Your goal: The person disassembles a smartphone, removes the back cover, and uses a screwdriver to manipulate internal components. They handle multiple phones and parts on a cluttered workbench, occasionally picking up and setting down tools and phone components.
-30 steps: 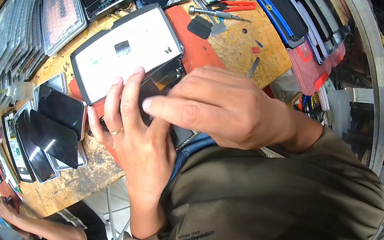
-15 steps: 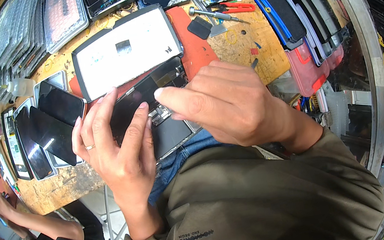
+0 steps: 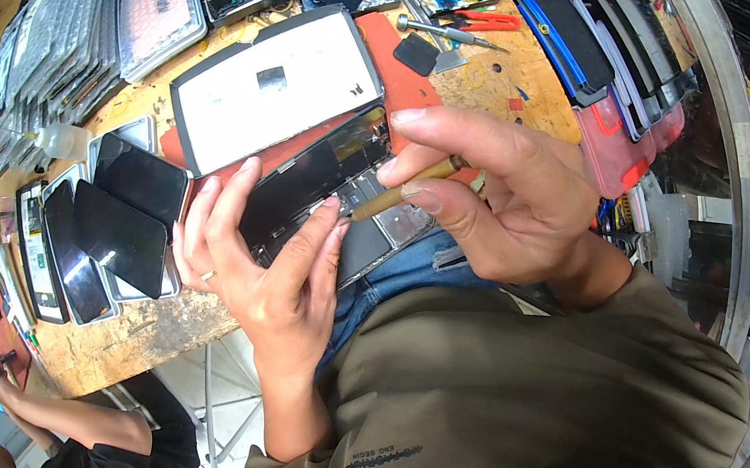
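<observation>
An opened phone rests at the bench's front edge above my lap. Its dark screen (image 3: 293, 191) stands tilted up at the back, and the lower body (image 3: 369, 243) with its bare inner parts lies nearer to me. My left hand (image 3: 268, 277) grips the phone from the left, with thumb and forefinger close together over its inside. In my right hand (image 3: 513, 196) is a slim brass-coloured screwdriver (image 3: 381, 201), pinched between the fingers and thumb. Its dark tip points left into the phone, beside my left fingertips, which partly hide the spot.
A white-topped tray (image 3: 272, 92) lies behind on a red mat (image 3: 401, 61). Several dark phone screens (image 3: 123, 236) overlap on the left. Another screwdriver (image 3: 451, 33) and red-handled pliers (image 3: 488, 21) lie back right. A co-worker's arm (image 3: 69, 419) shows at far left.
My right hand has turned and opened away from the phone's inside, now showing the screwdriver in its pinch. My left hand keeps its hold. The whole view has shifted slightly.
</observation>
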